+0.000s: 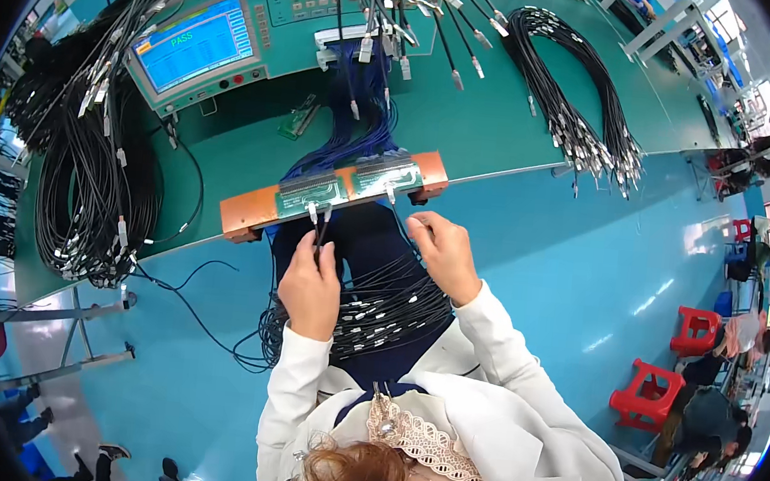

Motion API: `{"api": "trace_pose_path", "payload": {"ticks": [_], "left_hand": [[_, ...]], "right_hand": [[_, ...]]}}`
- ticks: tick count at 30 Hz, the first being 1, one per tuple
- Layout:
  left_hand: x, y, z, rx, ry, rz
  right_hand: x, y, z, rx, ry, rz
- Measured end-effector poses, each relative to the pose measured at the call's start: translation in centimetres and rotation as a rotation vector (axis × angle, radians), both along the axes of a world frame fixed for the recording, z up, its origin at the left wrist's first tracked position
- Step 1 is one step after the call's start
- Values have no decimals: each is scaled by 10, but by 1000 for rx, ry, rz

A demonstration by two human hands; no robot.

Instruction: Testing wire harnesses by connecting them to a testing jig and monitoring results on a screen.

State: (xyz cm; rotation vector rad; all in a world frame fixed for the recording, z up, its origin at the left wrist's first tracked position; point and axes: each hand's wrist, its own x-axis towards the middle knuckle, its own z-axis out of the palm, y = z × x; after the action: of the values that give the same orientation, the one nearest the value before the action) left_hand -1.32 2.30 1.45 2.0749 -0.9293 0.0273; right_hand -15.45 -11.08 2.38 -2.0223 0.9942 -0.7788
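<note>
An orange fixture bar at the bench's front edge carries two green circuit boards. White connector plugs on black cables meet the left board. Just below them, my left hand pinches a black cable. My right hand is curled below the bar's right end, thumb and forefinger together. Beside its fingertips a thin black cable hangs from the right board's plug; whether the fingers grip it is hard to see. Across my lap lies a bundle of black cables with white ends.
A tester with a lit screen stands behind the bar, joined by blue wires. Coiled cable bundles lie on the bench at left and right. More cables hang above the tester. Red stools and seated people are at right.
</note>
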Motion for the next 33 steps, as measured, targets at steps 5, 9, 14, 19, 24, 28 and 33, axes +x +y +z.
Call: {"api": "trace_pose_path", "payload": {"ticks": [5, 9, 14, 19, 24, 28, 33], "left_hand": [[-1, 7, -5, 129, 31, -36], [-14, 68, 1, 199, 348, -38], [77, 211, -11, 126, 28, 550], [124, 248, 36, -495, 526, 417], [78, 134, 74, -419, 684, 19], [40, 54, 19, -309, 1026, -207], [13, 3, 6, -330, 1224, -286]], "right_hand": [[11, 6, -9, 65, 36, 22], [-66, 5, -44, -158, 321, -98], [-175, -65, -83, -161, 163, -618], [-140, -61, -5, 205, -181, -545], [-21, -13, 33, 457, -321, -24], [19, 3, 2, 772, -431, 143], [22, 2, -6, 773, -349, 107]]}}
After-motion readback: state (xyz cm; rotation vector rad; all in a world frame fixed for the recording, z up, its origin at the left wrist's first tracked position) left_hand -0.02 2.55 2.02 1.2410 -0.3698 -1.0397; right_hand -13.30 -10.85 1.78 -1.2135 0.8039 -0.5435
